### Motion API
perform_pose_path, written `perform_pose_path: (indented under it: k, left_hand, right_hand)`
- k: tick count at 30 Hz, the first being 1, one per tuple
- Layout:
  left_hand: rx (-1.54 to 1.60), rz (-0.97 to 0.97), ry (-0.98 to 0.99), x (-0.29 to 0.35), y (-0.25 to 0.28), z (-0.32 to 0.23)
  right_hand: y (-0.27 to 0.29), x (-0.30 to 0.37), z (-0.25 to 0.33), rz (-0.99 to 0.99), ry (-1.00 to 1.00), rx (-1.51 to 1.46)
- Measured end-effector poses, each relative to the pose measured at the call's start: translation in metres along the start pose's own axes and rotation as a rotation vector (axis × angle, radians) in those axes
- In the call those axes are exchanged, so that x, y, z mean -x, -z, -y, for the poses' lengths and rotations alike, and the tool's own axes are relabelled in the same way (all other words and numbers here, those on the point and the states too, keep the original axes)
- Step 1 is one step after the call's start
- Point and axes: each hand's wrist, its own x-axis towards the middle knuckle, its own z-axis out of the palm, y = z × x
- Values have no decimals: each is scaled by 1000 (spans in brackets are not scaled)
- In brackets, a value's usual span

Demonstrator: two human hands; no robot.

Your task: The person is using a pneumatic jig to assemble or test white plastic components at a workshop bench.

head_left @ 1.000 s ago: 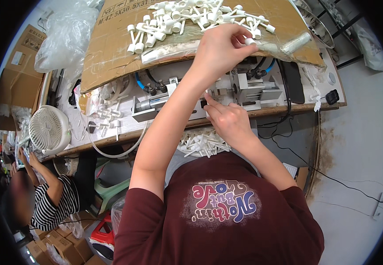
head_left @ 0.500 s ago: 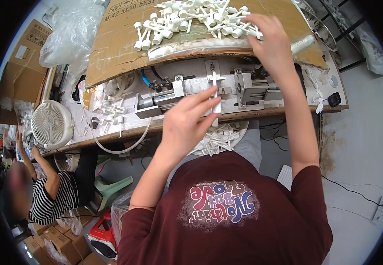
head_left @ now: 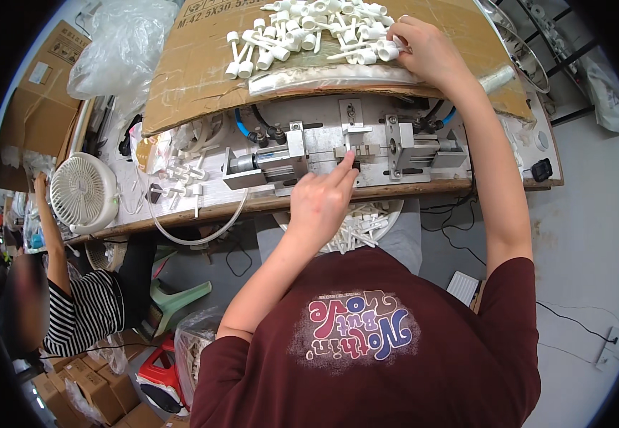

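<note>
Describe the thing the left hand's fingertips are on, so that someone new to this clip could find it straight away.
Start at the wooden workbench and find the grey metal press fixture across its middle, below the cardboard sheet heaped with white plastic parts. The left hand touches the small metal block at the fixture's centre. Unlike the loose white pieces near the right hand, it is grey and sits in the machine.

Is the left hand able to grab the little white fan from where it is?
Probably yes, with a stretch. The left hand is at the metal press, and the white fan stands further left on the same bench; only small white parts and a hose lie between.
</note>
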Motion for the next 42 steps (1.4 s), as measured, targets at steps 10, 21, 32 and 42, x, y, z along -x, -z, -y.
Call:
perform_pose_path:
  k: [10, 21, 32, 42]
  left_hand:
    - [37, 42, 60, -3, 3, 2]
    - [284, -208, -151, -36, 53, -14]
    - [547, -53, 262, -2, 44, -15]
    - [11, -3, 34, -3, 0, -2]
  right_hand:
    - [36, 32, 14, -371, -146, -493]
    - [21, 124, 108, 101, -527, -1625]
    - [10, 141, 111, -283, -596, -1305]
    - [6, 153, 123, -384, -363, -993]
